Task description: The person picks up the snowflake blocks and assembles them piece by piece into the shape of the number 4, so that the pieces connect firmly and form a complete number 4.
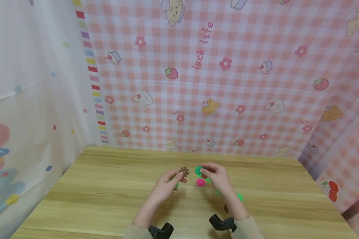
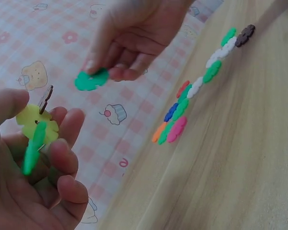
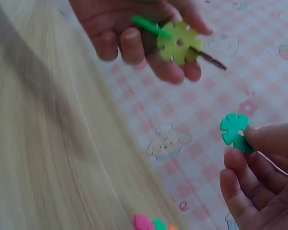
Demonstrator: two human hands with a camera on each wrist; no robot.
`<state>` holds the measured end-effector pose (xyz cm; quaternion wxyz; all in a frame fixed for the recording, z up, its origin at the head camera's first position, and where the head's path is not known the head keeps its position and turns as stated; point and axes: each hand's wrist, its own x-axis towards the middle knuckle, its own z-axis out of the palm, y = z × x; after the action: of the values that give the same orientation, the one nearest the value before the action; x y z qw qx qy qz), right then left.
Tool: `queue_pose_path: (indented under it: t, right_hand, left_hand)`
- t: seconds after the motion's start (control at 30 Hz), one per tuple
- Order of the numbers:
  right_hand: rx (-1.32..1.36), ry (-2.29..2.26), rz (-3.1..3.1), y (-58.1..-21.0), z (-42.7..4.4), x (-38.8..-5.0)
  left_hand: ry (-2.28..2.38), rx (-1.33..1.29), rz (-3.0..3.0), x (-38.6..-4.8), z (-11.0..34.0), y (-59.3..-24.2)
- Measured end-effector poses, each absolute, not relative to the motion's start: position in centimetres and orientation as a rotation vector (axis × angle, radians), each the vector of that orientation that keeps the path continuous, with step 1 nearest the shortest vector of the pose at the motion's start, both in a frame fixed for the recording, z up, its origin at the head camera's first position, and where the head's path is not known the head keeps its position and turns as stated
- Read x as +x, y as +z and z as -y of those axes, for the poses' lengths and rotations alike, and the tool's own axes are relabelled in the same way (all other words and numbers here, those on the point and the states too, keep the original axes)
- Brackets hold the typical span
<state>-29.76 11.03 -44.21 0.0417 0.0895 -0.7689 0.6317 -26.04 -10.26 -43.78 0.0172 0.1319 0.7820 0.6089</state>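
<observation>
We see 3 notched discs joined in the left hand: 1 yellow disc, 1 green disc, 1 brown disc; thumb & fingers pinch the yellow. The right hand pinches 1 teal disc, near but apart. Both are above the surface. On it we count 1 pink disc, 1 orange disc, 1 blue disc, 1 red disc, 1 other brown disc, plus several white discs & green discs; overlapping, so exact no. we cannot tell.
</observation>
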Motion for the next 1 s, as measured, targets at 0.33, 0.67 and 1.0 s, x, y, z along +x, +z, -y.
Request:
queue_pose_path:
  t: [0.33, 0.67, 1.0]
  right_hand:
    - [0.295, 2.230, 2.203, -43.5, -10.5, -29.4]
    - [0.298, 2.254, 2.200, -44.0, -9.5, -28.8]
    - [0.322, 2.290, 2.148, -44.1, -9.5, -28.5]
  left_hand:
    - [1.854, 0.422, -2.475, -26.1, 10.1, -43.9]
    - [1.812, 0.441, -2.438, -25.7, 9.9, -43.9]
    - [1.789, 0.422, -2.453, -25.8, 9.7, -44.2]
